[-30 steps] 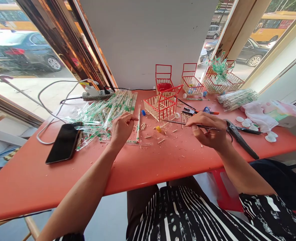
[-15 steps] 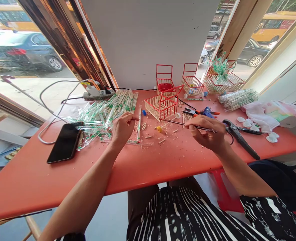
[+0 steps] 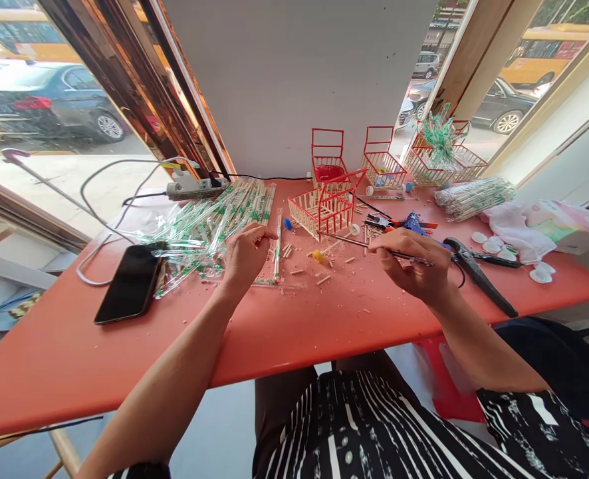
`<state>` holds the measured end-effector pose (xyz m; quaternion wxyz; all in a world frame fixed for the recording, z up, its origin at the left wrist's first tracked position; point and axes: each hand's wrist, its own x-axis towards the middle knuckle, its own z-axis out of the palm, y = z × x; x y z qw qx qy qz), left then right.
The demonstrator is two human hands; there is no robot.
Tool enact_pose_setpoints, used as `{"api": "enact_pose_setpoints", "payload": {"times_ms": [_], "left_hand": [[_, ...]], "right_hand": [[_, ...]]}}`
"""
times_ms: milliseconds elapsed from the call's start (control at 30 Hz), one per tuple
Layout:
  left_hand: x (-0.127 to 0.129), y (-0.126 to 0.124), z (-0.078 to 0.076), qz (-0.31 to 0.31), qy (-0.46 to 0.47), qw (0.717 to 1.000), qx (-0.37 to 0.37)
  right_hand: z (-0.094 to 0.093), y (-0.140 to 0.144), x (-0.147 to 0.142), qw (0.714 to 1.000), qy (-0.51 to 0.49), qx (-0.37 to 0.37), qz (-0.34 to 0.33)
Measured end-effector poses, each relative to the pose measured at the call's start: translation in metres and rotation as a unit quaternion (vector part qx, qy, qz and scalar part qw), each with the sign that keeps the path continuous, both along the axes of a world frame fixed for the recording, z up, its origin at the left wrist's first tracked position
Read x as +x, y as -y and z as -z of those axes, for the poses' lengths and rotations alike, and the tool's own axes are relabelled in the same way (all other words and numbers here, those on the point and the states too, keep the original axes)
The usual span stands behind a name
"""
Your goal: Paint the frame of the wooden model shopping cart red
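My right hand [image 3: 414, 263] grips a thin dark rod [image 3: 348, 240], whose tip points left toward the foot of a small cart-shaped basket [image 3: 320, 211]. That basket is built of pale wooden sticks with red-painted rims and a raised red handle. My left hand [image 3: 247, 251] is curled, thumb and forefinger together; anything inside is too small or hidden to make out. It hovers or rests beside a wrapped pair of chopsticks [image 3: 278, 246]. A yellow cap [image 3: 317, 256] and a blue cap [image 3: 288, 224] lie close to the basket, among cut stick pieces [image 3: 323, 280].
Wrapped chopsticks [image 3: 215, 223] are heaped at left, near a phone [image 3: 131, 283] and a power strip [image 3: 195, 188]. More red-rimmed baskets [image 3: 383, 166] stand at the back. Pliers [image 3: 379, 222], a black-handled tool [image 3: 481, 279] and white caps [image 3: 541, 273] lie at right.
Almost nothing differs; the whole view has shifted slightly. Both hands keep the same pose, and the rod stays in my right hand.
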<state>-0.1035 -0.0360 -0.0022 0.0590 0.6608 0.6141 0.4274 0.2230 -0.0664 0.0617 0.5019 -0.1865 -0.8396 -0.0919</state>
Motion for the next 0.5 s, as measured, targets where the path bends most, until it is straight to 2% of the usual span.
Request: {"api": "enact_pose_setpoints", "payload": {"times_ms": [67, 200, 333, 500], "left_hand": [[0.0002, 0.0, -0.0002, 0.001, 0.0, 1.0, 0.0], [0.0002, -0.0001, -0.0006, 0.001, 0.002, 1.0, 0.001], [-0.0002, -0.0005, -0.0007, 0.002, 0.001, 1.0, 0.002], [0.0003, -0.0007, -0.0002, 0.004, 0.005, 1.0, 0.0]], "right_hand": [[-0.0026, 0.0004, 0.0017, 1.0, -0.016, 0.013, 0.012], [-0.0065, 0.0024, 0.0035, 1.0, -0.007, 0.012, -0.008], [-0.002, 0.002, 0.0046, 1.0, 0.025, 0.005, -0.006], [0.0017, 0.0029, 0.0106, 1.0, 0.013, -0.002, -0.002]]}}
